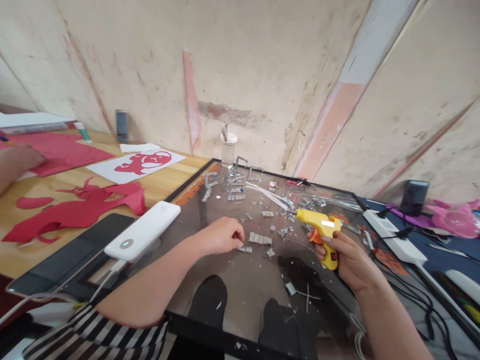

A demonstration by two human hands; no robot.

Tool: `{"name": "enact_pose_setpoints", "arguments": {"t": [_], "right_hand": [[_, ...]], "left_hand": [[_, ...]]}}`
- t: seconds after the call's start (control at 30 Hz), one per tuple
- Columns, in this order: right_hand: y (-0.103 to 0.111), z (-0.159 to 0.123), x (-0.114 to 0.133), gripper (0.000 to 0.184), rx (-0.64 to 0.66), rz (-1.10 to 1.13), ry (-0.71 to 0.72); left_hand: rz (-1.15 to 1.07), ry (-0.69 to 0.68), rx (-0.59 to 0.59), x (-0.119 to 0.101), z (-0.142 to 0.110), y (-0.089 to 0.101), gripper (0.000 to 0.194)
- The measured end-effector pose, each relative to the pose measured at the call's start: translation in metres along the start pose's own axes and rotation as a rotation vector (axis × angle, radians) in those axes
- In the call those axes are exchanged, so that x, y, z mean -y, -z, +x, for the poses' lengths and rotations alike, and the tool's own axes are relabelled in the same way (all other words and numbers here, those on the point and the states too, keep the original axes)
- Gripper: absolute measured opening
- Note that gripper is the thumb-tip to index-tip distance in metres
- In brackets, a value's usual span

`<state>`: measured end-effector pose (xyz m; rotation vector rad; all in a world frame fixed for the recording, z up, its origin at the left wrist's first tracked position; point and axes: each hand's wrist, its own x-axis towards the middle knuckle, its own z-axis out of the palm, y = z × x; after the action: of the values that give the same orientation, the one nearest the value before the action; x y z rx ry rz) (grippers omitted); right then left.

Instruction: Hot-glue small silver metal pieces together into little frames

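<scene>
Yellow in the head view, a glue gun (317, 220) sat gripped in the right hand (348, 257) above the glass table (240, 295). The left hand (224, 236), fingers drawn narrow, rested at a small grey piece (247, 249) beside a grey strip (260, 239); whether it pinched that piece, I could not tell.

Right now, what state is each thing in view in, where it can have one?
Yellow glue gun: held in the right hand; squeeze on its orange trigger unclear.
Left hand: fingers curled at a small grey strip; grip unclear.
Clear bottle: upright, lid on.
White power bank: cable plugged in.
Black tablet: lying flat, screen dark.
Phone: propped up, screen dark.
White power strip: plugs inserted.
</scene>
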<state>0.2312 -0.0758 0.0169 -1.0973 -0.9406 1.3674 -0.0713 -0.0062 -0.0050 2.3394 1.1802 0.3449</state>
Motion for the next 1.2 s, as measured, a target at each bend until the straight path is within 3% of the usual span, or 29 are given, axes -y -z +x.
{"name": "enact_pose_setpoints", "arguments": {"t": [0.13,0.57,1.0,1.2], "right_hand": [[-0.004,-0.003,0.003,0.027,0.019,-0.002,0.003],[-0.01,-0.007,0.005,0.025,0.024,-0.048,0.002],[-0.001,-0.012,0.007,0.029,0.056,-0.331,0.027],[0.002,-0.016,0.008,0.032,0.161,-0.524,-0.001]], "left_hand": [[0.091,-0.055,0.018,-0.005,-0.002,-0.002,0.027],[0.06,-0.038,0.017,-0.011,0.001,-0.012,0.013],[0.051,-0.198,0.029,-0.031,-0.007,-0.03,0.014],[-0.006,-0.174,0.084,-0.032,-0.008,-0.021,0.022]]}}
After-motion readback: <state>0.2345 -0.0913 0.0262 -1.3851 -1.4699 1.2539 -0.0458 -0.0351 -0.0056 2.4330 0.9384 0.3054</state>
